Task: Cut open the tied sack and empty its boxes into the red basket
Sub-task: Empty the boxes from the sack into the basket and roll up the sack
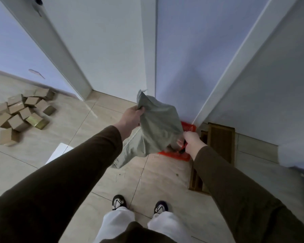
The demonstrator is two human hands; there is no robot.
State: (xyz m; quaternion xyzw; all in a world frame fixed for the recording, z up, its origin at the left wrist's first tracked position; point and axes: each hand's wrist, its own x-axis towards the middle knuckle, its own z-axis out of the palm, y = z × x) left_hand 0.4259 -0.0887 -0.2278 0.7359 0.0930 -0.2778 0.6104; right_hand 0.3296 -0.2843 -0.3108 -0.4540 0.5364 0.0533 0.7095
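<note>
A grey-green woven sack (156,127) hangs limp in the air over the red basket (188,128), which stands on the floor in the corner and is mostly hidden behind the sack. My left hand (131,117) grips the sack's upper corner. My right hand (191,142) holds the sack's lower right edge together with a small dark and red tool, too blurred to name. A cord dangles from the sack's lower left. What lies inside the basket is hidden.
A heap of several small brown cardboard boxes (22,112) lies on the tiled floor at the far left. Flattened cardboard (218,146) leans along the right wall. A white board (60,151) lies beside my left arm. My shoes (118,201) stand below.
</note>
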